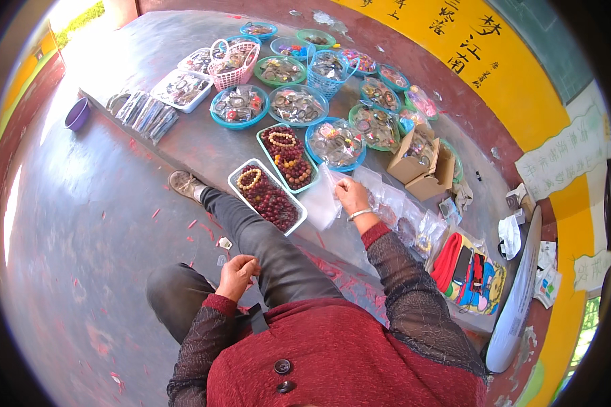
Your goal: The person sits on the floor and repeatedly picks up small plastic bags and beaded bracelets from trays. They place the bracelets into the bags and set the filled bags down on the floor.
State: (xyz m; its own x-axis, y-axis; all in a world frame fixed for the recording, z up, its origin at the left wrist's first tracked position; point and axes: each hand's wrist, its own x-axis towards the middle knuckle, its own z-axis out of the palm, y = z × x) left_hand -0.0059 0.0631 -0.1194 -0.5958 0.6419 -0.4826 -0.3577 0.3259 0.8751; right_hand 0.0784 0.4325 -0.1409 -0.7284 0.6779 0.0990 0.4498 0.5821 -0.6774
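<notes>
My right hand (352, 197), a bangle at its wrist, has its fingers closed at the edge of a clear plastic bag (321, 203). That bag lies beside two trays of bead bracelets: a white-rimmed one (299, 222) and a green-rimmed one (315, 178). Dark red bracelets (270, 203) fill the nearer tray, a pale yellow one (249, 179) on top. My left hand (237, 277) is held over my lap with curled fingers; what they hold, if anything, is hidden. Just beyond it shows a small white tag-like piece (225, 243); whether it touches the hand I cannot tell.
Farther off stand several round baskets, such as a blue one (239, 125) of bagged trinkets, and a pink basket (218, 83). Cardboard boxes (428, 186) and bagged bracelets (404, 214) lie to the right, near a colourful cloth bundle (478, 285). A purple bowl (77, 115) sits far left.
</notes>
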